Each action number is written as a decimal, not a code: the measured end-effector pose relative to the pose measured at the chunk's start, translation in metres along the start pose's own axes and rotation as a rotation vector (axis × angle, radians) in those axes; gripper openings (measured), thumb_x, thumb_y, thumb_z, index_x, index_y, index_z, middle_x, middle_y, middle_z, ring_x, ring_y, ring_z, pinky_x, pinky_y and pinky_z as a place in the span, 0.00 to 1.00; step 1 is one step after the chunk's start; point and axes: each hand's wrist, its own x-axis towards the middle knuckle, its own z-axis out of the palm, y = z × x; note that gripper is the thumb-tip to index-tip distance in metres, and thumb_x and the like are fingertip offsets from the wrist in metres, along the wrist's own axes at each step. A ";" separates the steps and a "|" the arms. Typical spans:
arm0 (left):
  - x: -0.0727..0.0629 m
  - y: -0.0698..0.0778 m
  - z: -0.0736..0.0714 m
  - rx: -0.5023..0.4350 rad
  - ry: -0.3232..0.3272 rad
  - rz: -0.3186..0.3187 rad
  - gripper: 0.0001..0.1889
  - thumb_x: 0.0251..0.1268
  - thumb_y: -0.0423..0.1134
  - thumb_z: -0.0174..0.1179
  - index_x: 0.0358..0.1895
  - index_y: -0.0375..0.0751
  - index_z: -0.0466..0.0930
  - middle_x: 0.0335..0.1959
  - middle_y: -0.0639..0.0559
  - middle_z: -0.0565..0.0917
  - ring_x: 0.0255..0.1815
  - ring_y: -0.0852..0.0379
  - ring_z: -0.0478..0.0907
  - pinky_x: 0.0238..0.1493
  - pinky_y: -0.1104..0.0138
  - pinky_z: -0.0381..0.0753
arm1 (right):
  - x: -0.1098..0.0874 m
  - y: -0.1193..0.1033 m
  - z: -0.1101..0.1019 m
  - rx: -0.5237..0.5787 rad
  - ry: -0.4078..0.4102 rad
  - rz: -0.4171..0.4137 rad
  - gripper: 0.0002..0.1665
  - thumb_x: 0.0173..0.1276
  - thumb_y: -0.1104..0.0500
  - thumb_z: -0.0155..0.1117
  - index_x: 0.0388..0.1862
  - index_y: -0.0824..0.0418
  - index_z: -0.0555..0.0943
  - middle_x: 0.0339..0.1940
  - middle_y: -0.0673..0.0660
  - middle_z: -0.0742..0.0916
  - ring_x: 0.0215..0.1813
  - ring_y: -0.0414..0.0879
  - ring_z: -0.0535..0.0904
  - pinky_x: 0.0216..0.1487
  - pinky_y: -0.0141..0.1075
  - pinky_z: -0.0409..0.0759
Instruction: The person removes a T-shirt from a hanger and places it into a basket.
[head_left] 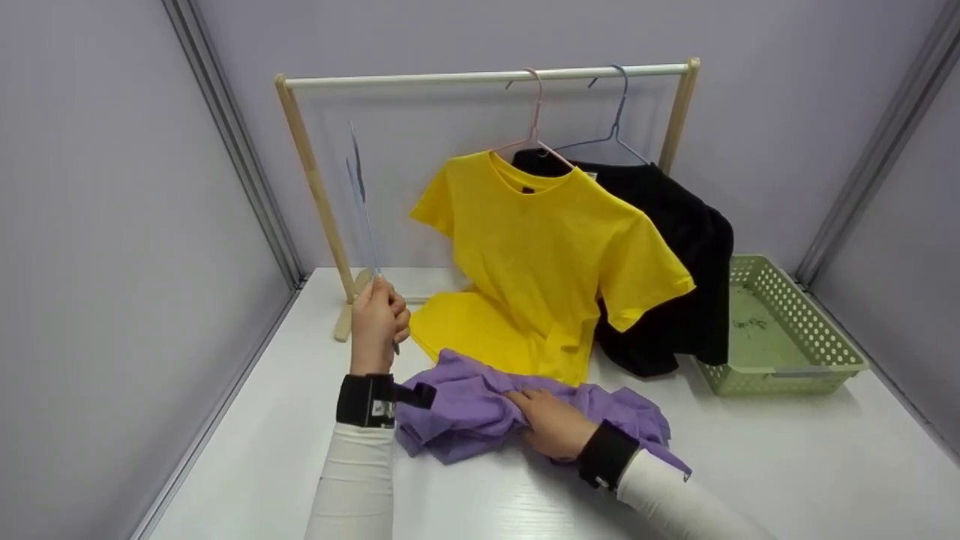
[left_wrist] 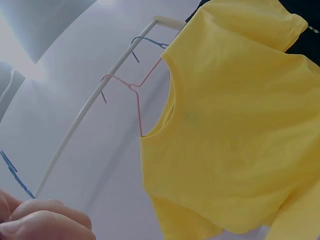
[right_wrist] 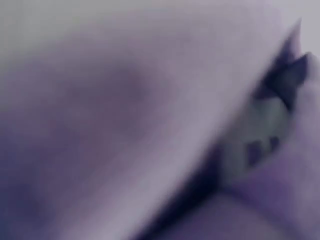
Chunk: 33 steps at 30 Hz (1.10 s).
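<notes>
In the head view my left hand [head_left: 381, 322] grips a light blue clothes hanger [head_left: 368, 225], held upright and seen nearly edge-on. Part of the hanger [left_wrist: 20, 181] also shows above the curled fingers in the left wrist view. My right hand [head_left: 556, 426] holds a crumpled purple garment [head_left: 461, 409] lying on the white table; its fingertips are partly hidden in the folds. Blurred purple cloth [right_wrist: 100, 125] fills most of the right wrist view. Just behind the garment hangs a yellow T-shirt [head_left: 532, 240], its lower part resting on the table.
A rack with a white rail [head_left: 420, 78] and wooden legs stands at the back. The yellow shirt hangs on a pink hanger [head_left: 535, 112], beside a black shirt [head_left: 675, 255] on a blue hanger [head_left: 619, 112]. A green perforated basket [head_left: 787, 379] sits at right. Walls flank the table.
</notes>
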 end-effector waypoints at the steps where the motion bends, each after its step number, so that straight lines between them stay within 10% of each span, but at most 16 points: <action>1: 0.004 0.004 0.000 0.001 -0.004 -0.001 0.20 0.88 0.48 0.33 0.31 0.44 0.59 0.15 0.59 0.58 0.11 0.65 0.53 0.12 0.76 0.54 | 0.001 0.003 -0.002 0.056 0.027 -0.001 0.35 0.68 0.66 0.65 0.74 0.64 0.70 0.67 0.67 0.81 0.68 0.64 0.77 0.70 0.58 0.74; 8: 0.028 0.037 0.003 -0.024 -0.027 -0.044 0.20 0.88 0.50 0.32 0.32 0.45 0.57 0.15 0.59 0.56 0.11 0.65 0.52 0.13 0.76 0.53 | 0.003 0.012 -0.029 0.311 0.245 0.000 0.18 0.73 0.65 0.60 0.61 0.60 0.76 0.55 0.59 0.85 0.59 0.55 0.82 0.65 0.54 0.77; 16: 0.053 0.071 0.007 -0.067 -0.015 -0.099 0.21 0.87 0.51 0.31 0.31 0.46 0.57 0.15 0.59 0.56 0.11 0.66 0.52 0.12 0.75 0.53 | -0.010 0.003 -0.072 0.314 0.501 -0.049 0.19 0.72 0.70 0.60 0.61 0.64 0.78 0.55 0.60 0.87 0.58 0.54 0.83 0.64 0.51 0.79; 25: 0.075 0.093 0.007 -0.087 0.025 -0.160 0.21 0.87 0.51 0.30 0.31 0.45 0.57 0.13 0.59 0.56 0.10 0.67 0.52 0.11 0.76 0.53 | -0.040 -0.005 -0.107 0.425 0.643 -0.198 0.22 0.69 0.77 0.56 0.60 0.66 0.78 0.54 0.58 0.86 0.58 0.37 0.81 0.65 0.23 0.73; 33: 0.086 0.106 0.004 -0.147 0.030 -0.222 0.24 0.86 0.52 0.31 0.27 0.44 0.58 0.11 0.59 0.55 0.09 0.66 0.52 0.10 0.74 0.54 | -0.078 -0.007 -0.157 0.526 0.771 -0.317 0.21 0.69 0.81 0.47 0.60 0.78 0.74 0.59 0.41 0.83 0.61 0.34 0.78 0.68 0.25 0.70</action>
